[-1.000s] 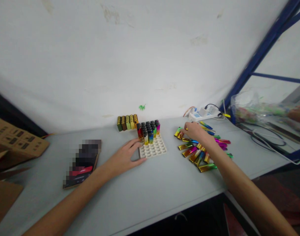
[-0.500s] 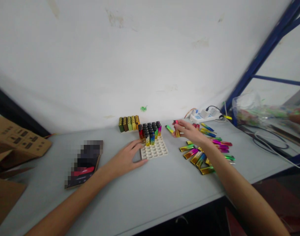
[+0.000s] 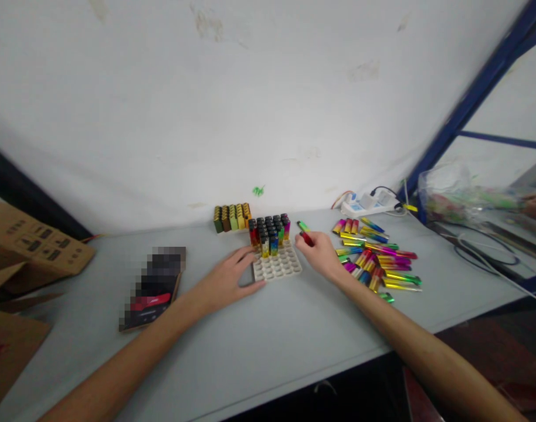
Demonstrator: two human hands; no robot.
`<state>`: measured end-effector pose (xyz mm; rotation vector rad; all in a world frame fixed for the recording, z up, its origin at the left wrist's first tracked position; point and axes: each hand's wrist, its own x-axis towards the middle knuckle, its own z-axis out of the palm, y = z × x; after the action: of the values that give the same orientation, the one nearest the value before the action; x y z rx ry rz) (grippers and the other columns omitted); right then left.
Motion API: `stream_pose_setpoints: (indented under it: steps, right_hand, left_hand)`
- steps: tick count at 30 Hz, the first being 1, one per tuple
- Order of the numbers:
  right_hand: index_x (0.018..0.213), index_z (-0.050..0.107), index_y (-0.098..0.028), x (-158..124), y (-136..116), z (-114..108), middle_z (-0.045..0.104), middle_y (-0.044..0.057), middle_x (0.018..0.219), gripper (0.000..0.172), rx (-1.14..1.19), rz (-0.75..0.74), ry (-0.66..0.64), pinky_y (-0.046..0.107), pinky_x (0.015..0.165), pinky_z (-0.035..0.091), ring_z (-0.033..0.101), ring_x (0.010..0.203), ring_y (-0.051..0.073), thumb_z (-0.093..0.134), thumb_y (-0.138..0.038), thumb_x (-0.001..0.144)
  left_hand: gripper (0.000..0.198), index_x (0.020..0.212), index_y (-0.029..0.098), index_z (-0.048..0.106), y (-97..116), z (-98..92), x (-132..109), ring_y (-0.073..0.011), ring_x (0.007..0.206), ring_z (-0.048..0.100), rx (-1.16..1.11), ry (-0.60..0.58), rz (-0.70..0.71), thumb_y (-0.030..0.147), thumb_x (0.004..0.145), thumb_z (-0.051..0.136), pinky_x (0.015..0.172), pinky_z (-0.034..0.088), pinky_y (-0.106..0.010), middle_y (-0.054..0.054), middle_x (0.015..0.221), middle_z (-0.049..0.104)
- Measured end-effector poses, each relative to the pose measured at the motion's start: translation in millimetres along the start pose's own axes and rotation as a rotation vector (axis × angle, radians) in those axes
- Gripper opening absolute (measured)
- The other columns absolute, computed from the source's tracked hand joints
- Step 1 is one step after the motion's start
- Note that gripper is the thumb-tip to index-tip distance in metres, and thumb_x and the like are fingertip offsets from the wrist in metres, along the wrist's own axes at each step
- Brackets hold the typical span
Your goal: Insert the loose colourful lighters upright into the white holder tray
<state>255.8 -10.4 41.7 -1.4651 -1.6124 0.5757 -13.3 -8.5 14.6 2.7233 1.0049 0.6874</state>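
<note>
The right hand (image 3: 321,257), at centre frame, has its grip closed on two lighters (image 3: 305,232), one green and one red, just right of the one white tray (image 3: 279,266). Roughly twenty standing lighters (image 3: 268,233) fill the tray's far rows. The left hand (image 3: 226,281) lies flat on the tabletop (image 3: 272,334), grip open and empty, fingertips touching the tray's left edge. Right of centre lies a loose pile (image 3: 373,258), too jumbled to count. Behind the tray is a back row (image 3: 231,217) of about six.

Small packing workshop: lighter pile (image 3: 376,258), slotted tray (image 3: 277,265), cardboard boxes (image 3: 34,249).
</note>
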Motion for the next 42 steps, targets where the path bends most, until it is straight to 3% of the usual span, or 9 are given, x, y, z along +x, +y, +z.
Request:
stream_pose_setpoints:
  steps: [6,10,15,17,21,25,29,32,42]
  right_hand:
    - [0.059,0.037,-0.023,-2,3,1,0.034,-0.004,0.057,0.045,-0.024,-0.049,-0.064,0.028,0.053,0.026,0.033,0.057,0.012,0.049,-0.054,0.089]
    - [0.093,0.056,-0.021,-1,-1,-10,0.055,-0.003,0.069,0.038,0.076,-0.141,-0.139,0.027,0.061,0.04,0.05,0.064,0.015,0.044,-0.056,0.103]
    - [0.102,0.067,-0.019,15,-38,-23,0.068,0.008,0.1,0.034,-0.007,-0.519,-0.178,0.032,0.086,0.048,0.062,0.093,0.02,0.053,-0.05,0.106]
    - [0.099,0.071,-0.018,26,-56,-18,0.069,0.007,0.096,0.031,-0.075,-0.614,-0.209,0.031,0.083,0.047,0.062,0.09,0.019,0.059,-0.047,0.103]
    - [0.102,0.074,-0.016,53,-73,3,0.071,0.003,0.082,0.025,-0.226,-0.635,-0.39,0.026,0.07,0.042,0.06,0.07,0.014,0.065,-0.039,0.102]
    - [0.104,0.078,-0.015,70,-73,16,0.072,0.006,0.086,0.019,-0.457,-0.688,-0.531,0.028,0.072,0.04,0.06,0.074,0.016,0.069,-0.031,0.099]
    - [0.102,0.083,-0.016,71,-74,17,0.066,0.013,0.101,0.017,-0.602,-0.792,-0.496,0.033,0.083,0.041,0.058,0.094,0.024,0.073,-0.03,0.096]
    - [0.102,0.084,-0.017,70,-77,19,0.061,0.014,0.106,0.02,-0.663,-0.759,-0.444,0.036,0.088,0.041,0.055,0.102,0.027,0.077,-0.033,0.093]
    - [0.09,0.087,-0.02,92,-72,30,0.077,0.005,0.081,0.012,-0.483,-0.721,-0.65,0.03,0.078,0.041,0.058,0.084,0.021,0.078,-0.029,0.09]
  left_hand:
    - [0.044,0.128,0.02,0.062,0,0.2,0,-0.0304,0.132,0.062,-0.015,0.005,0.003,0.048,0.095,0.069,0.117,0.052,-0.048,-0.015,0.142,0.063]
    - [0.042,0.127,0.02,0.064,1,0.8,-1,-0.0296,0.134,0.062,-0.021,0.011,-0.004,0.047,0.095,0.07,0.119,0.05,-0.048,-0.014,0.145,0.062]
    - [0.042,0.127,0.021,0.066,5,0.5,-2,-0.0293,0.123,0.067,0.015,0.028,-0.003,0.048,0.096,0.069,0.113,0.055,-0.047,-0.014,0.138,0.064]
    - [0.039,0.126,0.021,0.067,8,-0.5,-3,-0.0284,0.115,0.069,0.058,0.032,-0.002,0.046,0.096,0.069,0.108,0.058,-0.046,-0.013,0.13,0.065]
    - [0.034,0.12,0.02,0.07,14,-2.7,-3,-0.0285,0.108,0.069,0.133,0.019,0.011,0.044,0.097,0.068,0.103,0.059,-0.045,-0.012,0.117,0.067]
    - [0.034,0.119,0.02,0.07,16,-2.9,-3,-0.0295,0.108,0.067,0.154,0.025,0.009,0.046,0.097,0.067,0.102,0.059,-0.047,-0.012,0.114,0.067]
    - [0.036,0.121,0.02,0.07,17,-1.9,-2,-0.0295,0.106,0.067,0.182,0.024,0.006,0.047,0.096,0.068,0.099,0.059,-0.047,-0.012,0.111,0.068]
    - [0.039,0.121,0.018,0.07,16,-1.6,-2,-0.0294,0.104,0.067,0.2,0.016,0.004,0.048,0.096,0.068,0.097,0.059,-0.046,-0.012,0.108,0.068]
    - [0.041,0.123,0.016,0.07,16,-2.9,0,-0.032,0.108,0.067,0.254,-0.007,0.012,0.048,0.096,0.07,0.098,0.058,-0.048,-0.013,0.106,0.071]
